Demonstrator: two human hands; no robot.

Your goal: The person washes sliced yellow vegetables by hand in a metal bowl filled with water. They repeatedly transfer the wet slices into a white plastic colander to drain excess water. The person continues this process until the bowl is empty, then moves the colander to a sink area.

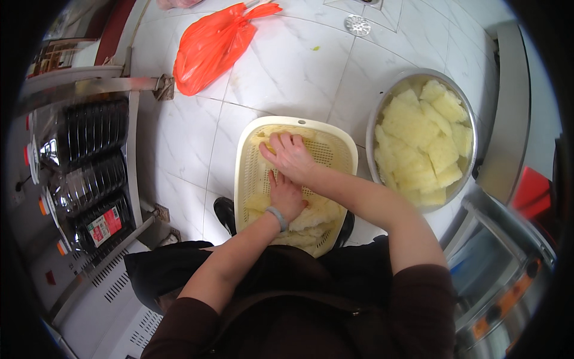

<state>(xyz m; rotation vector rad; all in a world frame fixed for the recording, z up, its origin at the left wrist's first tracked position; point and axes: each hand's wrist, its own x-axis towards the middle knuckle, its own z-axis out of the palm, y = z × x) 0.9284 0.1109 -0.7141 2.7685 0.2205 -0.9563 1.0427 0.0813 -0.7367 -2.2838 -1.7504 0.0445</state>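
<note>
A cream plastic basket (pixel 352 155) with perforated walls stands on the floor between my feet. Pale yellow, spongy pieces (pixel 314 215) lie in its near part, and more lies along its far wall. My left hand (pixel 287 197), with a grey band at the wrist, rests with spread fingers inside the basket, against the near pieces. Just beyond it, my right hand (pixel 289 155) has bent fingers at the yellow material by the far wall; whether they grip it is not clear. To the right, a round metal basin (pixel 371 148) holds several similar spongy slabs (pixel 412 125) in liquid.
A knotted red plastic bag (pixel 213 49) lies on the tiled floor at the upper left, and a round metal drain cover (pixel 357 25) is set at the top. Large bottles of dark liquid (pixel 96 134) fill a rack at left. A metal-framed stand (pixel 489 251) is at lower right.
</note>
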